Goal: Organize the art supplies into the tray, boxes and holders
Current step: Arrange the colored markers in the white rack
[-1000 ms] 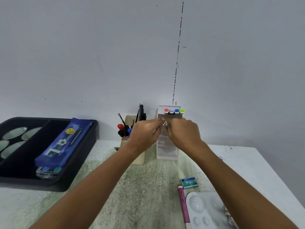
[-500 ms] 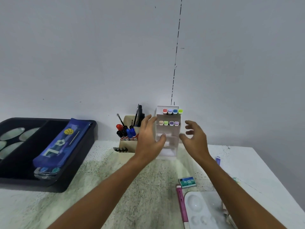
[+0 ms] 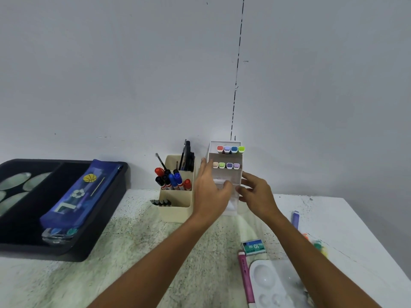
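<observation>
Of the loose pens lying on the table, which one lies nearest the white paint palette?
The pink pen, lying right along the left edge of the white plastic paint palette. The purple pen lies farther back, well apart from the palette.

We see a white tiered marker rack [image 3: 226, 174] of what looks like smooth plastic, part of it translucent, with glossy coloured marker caps [image 3: 230, 149] poking out. Beside it the cream pen holder [image 3: 175, 207] looks like matt plastic. The black tray [image 3: 73, 252] has a smooth, faintly shiny plastic look, and the blue pencil case [image 3: 75, 196] lying in it appears to be printed cloth. The paint palette [image 3: 273, 283] is glossy white plastic. The small staples box [image 3: 253, 246] looks like printed card. The tabletop [image 3: 138, 252] is matt, speckled and stained, and the wall [image 3: 111, 74] is flat, matt paint.
</observation>
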Available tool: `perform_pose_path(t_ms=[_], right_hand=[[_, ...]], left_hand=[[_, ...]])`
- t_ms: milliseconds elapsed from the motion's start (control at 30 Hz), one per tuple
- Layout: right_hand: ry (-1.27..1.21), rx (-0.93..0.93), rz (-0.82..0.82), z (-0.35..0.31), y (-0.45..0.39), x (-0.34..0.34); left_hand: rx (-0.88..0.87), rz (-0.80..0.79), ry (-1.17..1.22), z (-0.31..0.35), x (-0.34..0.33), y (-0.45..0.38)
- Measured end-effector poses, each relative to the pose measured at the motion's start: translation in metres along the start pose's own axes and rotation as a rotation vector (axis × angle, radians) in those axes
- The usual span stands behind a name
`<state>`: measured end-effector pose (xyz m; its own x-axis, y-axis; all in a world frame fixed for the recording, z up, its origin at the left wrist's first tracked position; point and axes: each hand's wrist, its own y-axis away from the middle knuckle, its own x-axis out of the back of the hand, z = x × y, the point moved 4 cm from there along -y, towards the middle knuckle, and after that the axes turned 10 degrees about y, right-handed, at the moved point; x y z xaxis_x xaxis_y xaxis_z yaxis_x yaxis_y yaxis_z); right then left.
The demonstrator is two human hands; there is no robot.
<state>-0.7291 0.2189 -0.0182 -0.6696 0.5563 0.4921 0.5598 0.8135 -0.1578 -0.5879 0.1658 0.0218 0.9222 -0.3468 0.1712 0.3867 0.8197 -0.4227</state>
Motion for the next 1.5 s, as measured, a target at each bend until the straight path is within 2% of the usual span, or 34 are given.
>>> perform_pose_path(t_ms=[133, 267, 433, 767, 867, 1000, 1067, 1167, 1233, 1400, 1500], right_hand=[[0.025, -0.006, 0.0, 0.001, -0.001, -0.002], [0.031, -0.006, 0.007, 0.0, 0.0, -0.002], [0.022, -0.002, 0.026, -0.001, 0.003, -0.002], [0.075, 0.006, -0.017, -0.006, 0.002, -0.001], [0.08, 0.016, -0.006, -0.008, 0.005, 0.001], [0.106, 0.017, 0.025, -0.008, 0.006, 0.001], [0.113, 0.019, 0.041, -0.008, 0.007, 0.0], [0.12, 0.029, 0.069, -0.009, 0.011, -0.003], [0.144, 0.039, 0.088, -0.011, 0.013, -0.003], [0.174, 0.061, 0.106, -0.014, 0.014, -0.004], [0.163, 0.056, 0.094, -0.013, 0.015, -0.004]], left_hand=[[0.016, 0.025, 0.101, 0.003, 0.003, 0.0], [0.047, -0.029, 0.131, 0.006, 0.004, -0.002], [0.059, -0.159, 0.008, 0.011, 0.007, -0.012], [0.237, -0.177, 0.008, 0.009, 0.002, -0.017], [0.217, -0.21, -0.001, 0.011, 0.005, -0.018], [0.094, -0.262, -0.087, 0.015, 0.008, -0.019], [0.049, -0.217, -0.07, 0.017, 0.01, -0.013], [0.05, -0.068, 0.086, 0.013, 0.018, -0.002], [0.052, -0.037, 0.142, 0.008, 0.021, -0.003], [0.096, -0.17, 0.067, 0.018, 0.014, -0.015], [0.099, -0.167, 0.076, 0.016, 0.012, -0.015]])
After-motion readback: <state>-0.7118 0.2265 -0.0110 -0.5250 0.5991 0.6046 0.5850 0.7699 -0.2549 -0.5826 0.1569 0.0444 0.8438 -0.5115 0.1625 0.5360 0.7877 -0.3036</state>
